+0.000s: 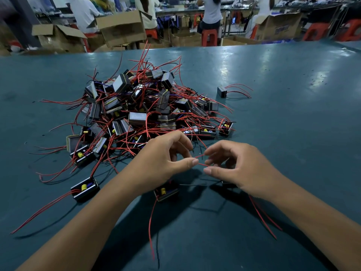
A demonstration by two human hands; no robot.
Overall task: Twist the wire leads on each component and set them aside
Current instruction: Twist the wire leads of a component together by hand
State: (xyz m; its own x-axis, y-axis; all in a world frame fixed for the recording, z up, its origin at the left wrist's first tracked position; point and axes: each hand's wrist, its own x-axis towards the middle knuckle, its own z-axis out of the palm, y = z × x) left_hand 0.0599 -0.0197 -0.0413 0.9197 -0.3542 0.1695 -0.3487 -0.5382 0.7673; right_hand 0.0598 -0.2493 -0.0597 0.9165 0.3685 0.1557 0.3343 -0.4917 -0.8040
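Both hands met over the near middle of the teal table (273,114). Curled thumb and fingers of the left hand (166,159) pinched 1 end of the red wire leads (202,164), and the right hand (234,165) pinched the other end between thumb and forefinger. That short visible stretch of lead ran roughly left to right between the 2 sets of fingertips, with a second red strand just above it.

Beyond the hands, toward the table's centre, lay the pile of components (140,108): dark rectangular blocks heaped every way, red leads splaying outward on all sides and reaching up against the left hand's knuckles. 1 component (167,190) sat partly under the left wrist, its lead trailing toward the near edge. Another loose component (85,188) lay to the left, long axis slanting, leads running toward the near left corner. A single component (222,91) sat apart on the right, leads pointing right. Cardboard boxes (121,28) and red stools (209,37) stood past the far edge.
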